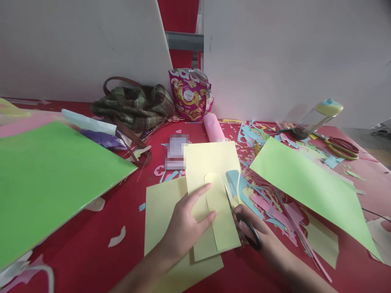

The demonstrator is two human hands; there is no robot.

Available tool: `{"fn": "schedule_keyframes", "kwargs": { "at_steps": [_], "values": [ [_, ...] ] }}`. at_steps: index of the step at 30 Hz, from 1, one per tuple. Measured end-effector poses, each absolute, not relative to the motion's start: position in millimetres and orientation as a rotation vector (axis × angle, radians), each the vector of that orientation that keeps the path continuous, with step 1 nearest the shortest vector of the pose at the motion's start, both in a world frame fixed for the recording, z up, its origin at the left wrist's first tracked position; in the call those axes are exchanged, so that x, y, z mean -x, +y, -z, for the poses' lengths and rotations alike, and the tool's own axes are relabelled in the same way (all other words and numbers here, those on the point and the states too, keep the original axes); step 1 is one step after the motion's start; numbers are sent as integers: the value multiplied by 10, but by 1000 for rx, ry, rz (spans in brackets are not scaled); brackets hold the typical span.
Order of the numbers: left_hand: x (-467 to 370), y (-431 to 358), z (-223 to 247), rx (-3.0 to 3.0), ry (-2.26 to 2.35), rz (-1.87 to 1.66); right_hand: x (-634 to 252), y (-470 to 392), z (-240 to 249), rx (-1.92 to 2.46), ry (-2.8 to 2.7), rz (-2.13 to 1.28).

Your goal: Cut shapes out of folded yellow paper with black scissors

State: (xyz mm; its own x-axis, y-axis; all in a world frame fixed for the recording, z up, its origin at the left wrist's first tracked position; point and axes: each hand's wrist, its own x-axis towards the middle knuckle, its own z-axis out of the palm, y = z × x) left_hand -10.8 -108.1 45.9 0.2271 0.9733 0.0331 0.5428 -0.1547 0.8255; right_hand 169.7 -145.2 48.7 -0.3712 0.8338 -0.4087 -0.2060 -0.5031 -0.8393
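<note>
So the left hand (187, 221) is lying flat on a pale yellow sheet of paper (214, 199), fingers spread and pressing it down rather than pinching anything, so that grip is basically open, just palm and fingertips on the sheet. The right hand (259, 240) has its fingers closed through the black handles of a pair of scissors (241, 217), with the blades pointing up and away into the right edge of the yellow sheet; I can't really tell how far apart the blades are from here. The sheet sits in the middle of the red table (91, 244), lying over a second yellow sheet (161, 219) of about the same colour, and there's a rounded flap shape already showing near its middle. Paper like this looks thin and floppy, super light, slides easily on the sheet under it and will crease or tear if yanked, so I'd say holding it flat close to the cut line is the sensible spot, like the left hand is doing. Around it: a big green sheet (45, 183) off to the left, a lighter green sheet (308, 183) to the right, a mess of pink and blue paper scraps (269, 199) just beside the scissors, a pink roll (214, 127) behind the yellow sheet, a snack bag (190, 95) and a plaid bag (134, 106) by the back wall, plus a spare pair of scissors (340, 147) well off to the right.
</note>
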Motion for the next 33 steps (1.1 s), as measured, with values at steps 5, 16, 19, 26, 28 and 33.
{"fn": "schedule_keyframes", "kwargs": {
  "at_steps": [5,16,19,26,28,33],
  "values": [
    [106,-1079,-451,-1801,1409,-789,-1689,-1457,-474,1166,-924,-1911],
    [97,-1074,-453,-1796,1416,-783,-1664,-1461,-466,1186,-960,-1914],
    [101,-1070,-452,-1799,1412,-781,-1658,-1465,-453,1202,-959,-1911],
    [91,-1079,-464,-1784,1410,-757,-1669,-1455,-459,1218,-1007,-1881],
    [87,-1084,-459,-1776,1412,-763,-1661,-1447,-471,1244,-1014,-1876],
    [81,-1095,-448,-1757,1419,-767,-1646,-1445,-493,1269,-993,-1895]
  ]
}}
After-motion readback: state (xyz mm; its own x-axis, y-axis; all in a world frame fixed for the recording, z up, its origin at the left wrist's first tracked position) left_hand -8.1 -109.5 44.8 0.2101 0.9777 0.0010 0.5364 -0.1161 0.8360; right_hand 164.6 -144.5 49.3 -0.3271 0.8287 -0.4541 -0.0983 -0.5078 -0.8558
